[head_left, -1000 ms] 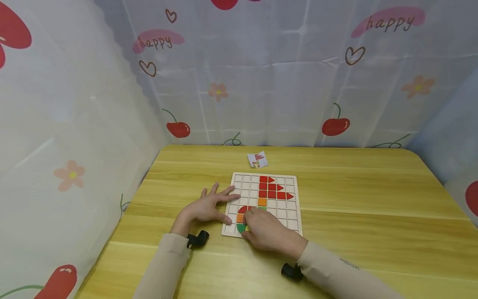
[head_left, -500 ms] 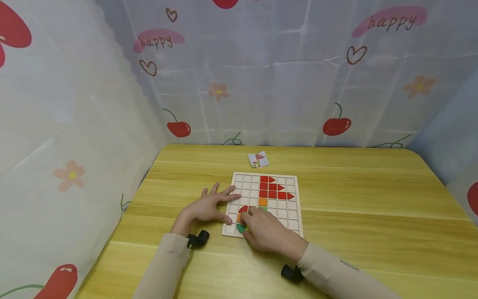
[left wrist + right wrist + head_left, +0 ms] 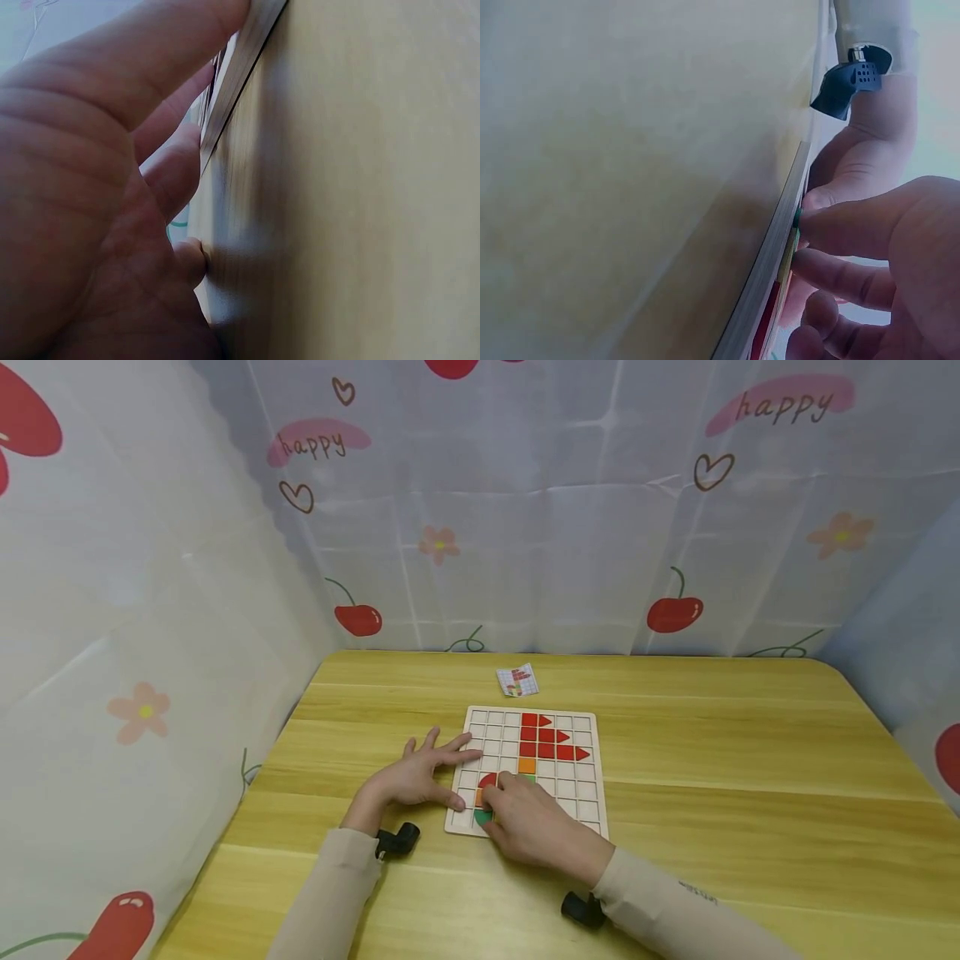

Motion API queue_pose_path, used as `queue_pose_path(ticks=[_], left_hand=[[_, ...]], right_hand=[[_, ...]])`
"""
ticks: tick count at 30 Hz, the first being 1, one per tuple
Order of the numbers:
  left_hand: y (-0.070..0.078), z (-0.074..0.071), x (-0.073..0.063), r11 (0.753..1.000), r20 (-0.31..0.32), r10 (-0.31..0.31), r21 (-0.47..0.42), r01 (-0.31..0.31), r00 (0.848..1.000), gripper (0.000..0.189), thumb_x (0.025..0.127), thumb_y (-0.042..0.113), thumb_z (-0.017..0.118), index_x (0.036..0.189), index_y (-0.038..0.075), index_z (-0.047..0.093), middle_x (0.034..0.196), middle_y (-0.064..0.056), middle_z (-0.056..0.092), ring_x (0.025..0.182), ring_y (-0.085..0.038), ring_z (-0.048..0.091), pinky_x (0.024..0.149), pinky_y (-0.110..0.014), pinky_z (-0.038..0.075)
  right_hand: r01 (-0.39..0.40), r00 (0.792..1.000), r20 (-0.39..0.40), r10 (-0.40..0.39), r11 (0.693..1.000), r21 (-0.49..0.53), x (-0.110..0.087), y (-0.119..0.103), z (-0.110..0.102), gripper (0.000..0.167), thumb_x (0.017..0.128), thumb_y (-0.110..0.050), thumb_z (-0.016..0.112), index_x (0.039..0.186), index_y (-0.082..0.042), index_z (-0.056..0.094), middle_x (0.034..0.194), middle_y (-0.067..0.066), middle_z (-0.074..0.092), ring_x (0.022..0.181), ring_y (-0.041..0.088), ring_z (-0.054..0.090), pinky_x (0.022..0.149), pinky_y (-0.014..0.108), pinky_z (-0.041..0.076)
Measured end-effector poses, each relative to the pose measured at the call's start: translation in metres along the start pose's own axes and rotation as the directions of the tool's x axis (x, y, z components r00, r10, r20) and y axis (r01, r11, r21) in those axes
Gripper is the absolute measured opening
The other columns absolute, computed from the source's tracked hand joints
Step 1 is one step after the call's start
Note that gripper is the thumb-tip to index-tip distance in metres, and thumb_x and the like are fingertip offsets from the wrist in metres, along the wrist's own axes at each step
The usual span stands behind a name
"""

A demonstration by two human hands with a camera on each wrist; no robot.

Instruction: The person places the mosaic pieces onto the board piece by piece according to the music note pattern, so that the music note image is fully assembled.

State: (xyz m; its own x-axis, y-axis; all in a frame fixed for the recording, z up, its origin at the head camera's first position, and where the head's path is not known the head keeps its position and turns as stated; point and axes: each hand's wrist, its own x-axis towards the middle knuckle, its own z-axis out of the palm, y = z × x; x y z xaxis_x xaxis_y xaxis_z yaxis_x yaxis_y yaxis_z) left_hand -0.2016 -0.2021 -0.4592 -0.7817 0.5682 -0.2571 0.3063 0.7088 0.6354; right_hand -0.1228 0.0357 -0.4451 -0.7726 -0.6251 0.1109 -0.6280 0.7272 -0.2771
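A square wooden grid board [image 3: 577,789] lies on the table, with flat coloured pieces in some cells. Red squares and triangles form three arrow-like rows [image 3: 547,735], with an orange square [image 3: 527,765] below. My left hand [image 3: 408,777] is spread over the board's left edge, thumb and fingertips resting on it. My right hand [image 3: 528,822] has bent fingers at a cluster of pieces: a rounded red piece [image 3: 488,779], an orange square [image 3: 479,797] and a rounded green piece [image 3: 483,817]. In the right wrist view, the thumb tip meets the green piece and the index tip a yellow piece [image 3: 785,262]; I cannot tell whether they pinch one.
A small printed card [image 3: 517,680] showing a coloured grid picture lies behind the board. The wooden table [image 3: 712,735] reaches back to a patterned curtain [image 3: 562,543]. A black wrist camera [image 3: 399,840] sits at the left cuff, another [image 3: 582,909] at the right.
My right hand has shifted slightly left over the cluster, covering more of the lower orange square. The left hand stays in place.
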Motion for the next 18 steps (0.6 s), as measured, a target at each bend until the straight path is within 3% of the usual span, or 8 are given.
queue_pose_path(ticks=[10,18], left_hand=[[-0.001,0.002,0.001,1.000,-0.004,0.004,-0.002,-0.004,1.000,0.080,0.082,0.049,0.082,0.153,0.044,0.047,0.172,0.016,0.017,0.160,-0.037,-0.013,0.123,-0.064,-0.017],[-0.001,-0.001,0.001,1.000,0.007,0.002,0.027,-0.002,1.000,0.081,0.082,0.052,0.081,0.154,0.045,0.045,0.172,0.015,0.016,0.160,-0.039,-0.012,0.123,-0.065,-0.016]], right_hand=[[-0.035,0.999,0.012,0.035,0.999,0.039,-0.002,0.002,-0.004,0.016,0.092,-0.026,0.077,0.092,-0.015,0.066,0.086,-0.003,0.054,0.077,0.013,0.049,0.070,0.028,0.047],[-0.069,0.998,0.013,0.068,0.993,0.098,-0.011,0.022,-0.010,0.012,0.090,-0.021,0.076,0.090,-0.017,0.065,0.081,-0.006,0.051,0.074,0.012,0.046,0.066,0.026,0.042]])
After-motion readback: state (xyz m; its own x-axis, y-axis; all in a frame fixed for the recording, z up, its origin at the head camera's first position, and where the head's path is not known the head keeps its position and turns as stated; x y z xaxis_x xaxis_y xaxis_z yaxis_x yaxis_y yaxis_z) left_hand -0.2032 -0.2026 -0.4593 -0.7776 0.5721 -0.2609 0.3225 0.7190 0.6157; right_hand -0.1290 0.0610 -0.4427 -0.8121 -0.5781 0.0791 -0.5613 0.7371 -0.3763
